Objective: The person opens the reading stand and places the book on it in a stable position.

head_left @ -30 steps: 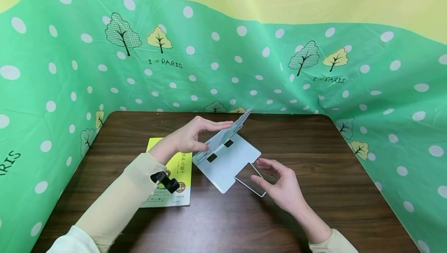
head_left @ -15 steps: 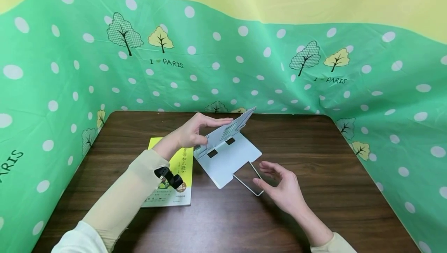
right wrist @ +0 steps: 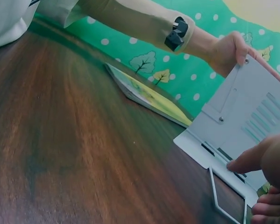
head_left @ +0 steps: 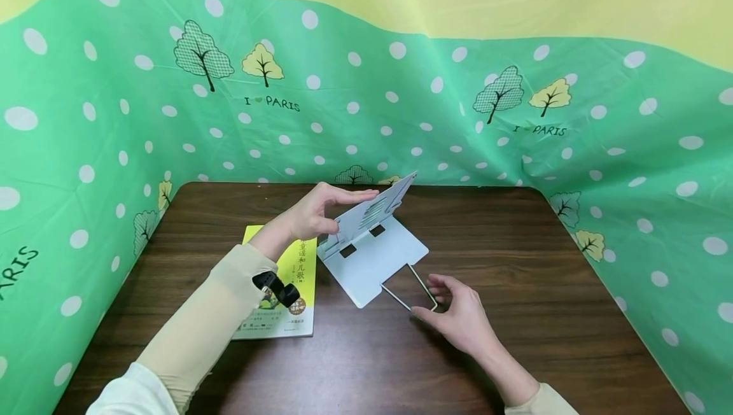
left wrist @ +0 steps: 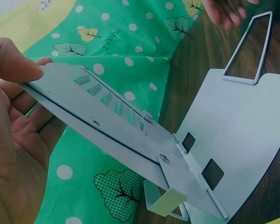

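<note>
Where one dark wood-grain tabletop [head_left: 544, 275] spreads beneath two sleeved arms, one pale stand sits near the centre: two hinged plates, namely one raised plate [head_left: 375, 211], tilted, with a row of slots, and one base plate [head_left: 366, 275], pierced by two dark rectangular cut-outs [head_left: 347, 251]. Wire loop [left wrist: 263, 46], one, angular, projecting from the base plate's edge on the right-hand side. Book [head_left: 301, 288], one, yellow-covered, lying flat just left of the stand, partly hidden by the left forearm. Black device [head_left: 277, 289], one, at the left wrist. Cloth [head_left: 401, 109], green and yellow, with white dots and printed trees, behind the tabletop. Hands, two. Left hand [head_left: 315, 214]: pinching the outer edge of the raised plate, thumb on one face, fingers on the other. Right hand [head_left: 460, 313]: thumb and fingers parted about the outer end of the wire loop, the thumb overlapping it in the head view; contact with the wire cannot be told. Stand placed between the two, raised plate at the left hand, wire loop towards the right.
</note>
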A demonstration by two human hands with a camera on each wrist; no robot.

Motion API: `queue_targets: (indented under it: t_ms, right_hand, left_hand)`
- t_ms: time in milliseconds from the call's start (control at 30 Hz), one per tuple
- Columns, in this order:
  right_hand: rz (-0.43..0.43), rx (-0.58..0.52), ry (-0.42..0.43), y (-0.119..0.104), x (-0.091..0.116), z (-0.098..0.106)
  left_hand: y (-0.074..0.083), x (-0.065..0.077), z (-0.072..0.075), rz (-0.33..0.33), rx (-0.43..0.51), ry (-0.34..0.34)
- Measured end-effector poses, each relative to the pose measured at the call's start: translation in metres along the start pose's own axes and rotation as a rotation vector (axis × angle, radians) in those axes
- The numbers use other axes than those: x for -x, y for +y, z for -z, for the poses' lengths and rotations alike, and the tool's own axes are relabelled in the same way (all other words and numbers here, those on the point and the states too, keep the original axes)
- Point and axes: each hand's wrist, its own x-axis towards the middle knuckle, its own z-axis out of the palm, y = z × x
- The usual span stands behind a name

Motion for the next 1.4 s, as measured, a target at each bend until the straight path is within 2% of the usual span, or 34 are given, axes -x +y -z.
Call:
queue_targets:
  t_ms: [100,267,500,867,1167,1400]
  right_hand:
    - [-0.035,0.049,-0.016,0.002,-0.001,0.0]
    - [-0.041,0.115,-0.004,0.007,-0.003,-0.001]
    - [-0.053,0.133,0.014,0.013,-0.003,-0.006]
    - [-0.1,0.154,-0.018,0.015,-0.008,-0.009]
    - [-0.069,0.144,0.057,0.016,-0.009,-0.008]
    - [-0.035,0.064,0.131,0.012,-0.006,-0.007]
  left_hand:
    - [-0.001,0.0,0.001,0.0,0.005,-0.003]
    - [-0.001,0.0,0.002,-0.002,0.016,0.001]
    - [-0.002,0.001,0.002,0.006,0.01,0.004]
    - [-0.001,0.001,0.003,0.007,-0.009,0.014]
    - [0.001,0.001,0.003,0.004,-0.029,0.021]
    - [-0.001,0.001,0.004,0.007,-0.031,0.023]
